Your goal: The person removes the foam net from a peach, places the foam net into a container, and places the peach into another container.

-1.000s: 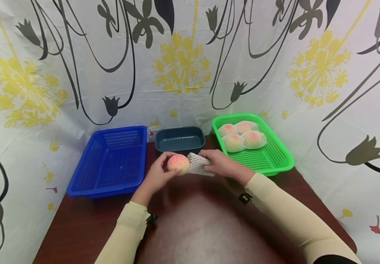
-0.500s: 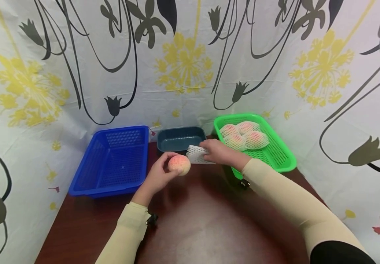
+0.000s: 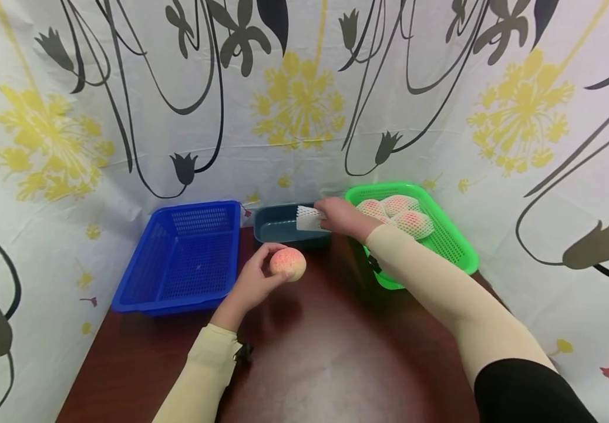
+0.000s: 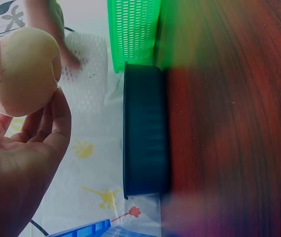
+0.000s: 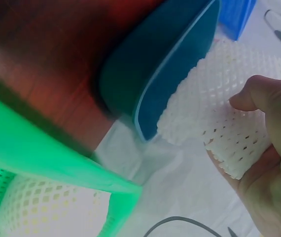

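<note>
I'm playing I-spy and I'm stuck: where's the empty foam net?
In the head view, the empty foam net is pinched in the right hand above the dark teal bin, left of the green basket.

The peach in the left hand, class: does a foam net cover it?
No, the peach is bare in the left hand, while the right hand holds a white foam net.

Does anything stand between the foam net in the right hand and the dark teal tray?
Nothing visible does. In the head view, the foam net, held by the right hand, overlaps the dark teal tray, with nothing seen between them. The peach, in the left hand, is nearer the person.
</note>
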{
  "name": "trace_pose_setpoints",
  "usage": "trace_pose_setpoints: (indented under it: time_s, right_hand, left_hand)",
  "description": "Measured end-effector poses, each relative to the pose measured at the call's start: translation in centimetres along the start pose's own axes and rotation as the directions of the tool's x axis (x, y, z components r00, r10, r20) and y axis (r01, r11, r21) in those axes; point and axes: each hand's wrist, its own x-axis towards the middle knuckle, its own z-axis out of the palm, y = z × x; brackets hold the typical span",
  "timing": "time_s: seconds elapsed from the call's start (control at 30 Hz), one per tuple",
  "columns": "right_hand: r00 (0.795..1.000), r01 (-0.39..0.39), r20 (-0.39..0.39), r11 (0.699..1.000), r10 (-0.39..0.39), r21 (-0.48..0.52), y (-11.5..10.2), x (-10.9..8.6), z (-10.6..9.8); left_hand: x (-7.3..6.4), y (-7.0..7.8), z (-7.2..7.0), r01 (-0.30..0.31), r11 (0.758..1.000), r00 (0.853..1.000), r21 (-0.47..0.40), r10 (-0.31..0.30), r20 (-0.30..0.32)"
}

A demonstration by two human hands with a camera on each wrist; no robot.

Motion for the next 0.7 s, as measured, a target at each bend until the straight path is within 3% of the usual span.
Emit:
trace_pose_setpoints:
  time_s: [0.3,0.7]
  right_hand:
    - [0.998,-0.054,-0.018,0.998,0.054,-0.02,1.6,3.9,1.1]
    - [0.994,-0.089,-0.07,0.99,0.081,-0.109,1.2,6.5,3.2]
  left_hand:
    - [-0.1,0.3,-0.2,0.007,1.0,1.0,-0.025,-0.007,-0.005]
    - [0.1,-0.1,-0.5,0.011,1.0,1.0,-0.014,-0.011,-0.001]
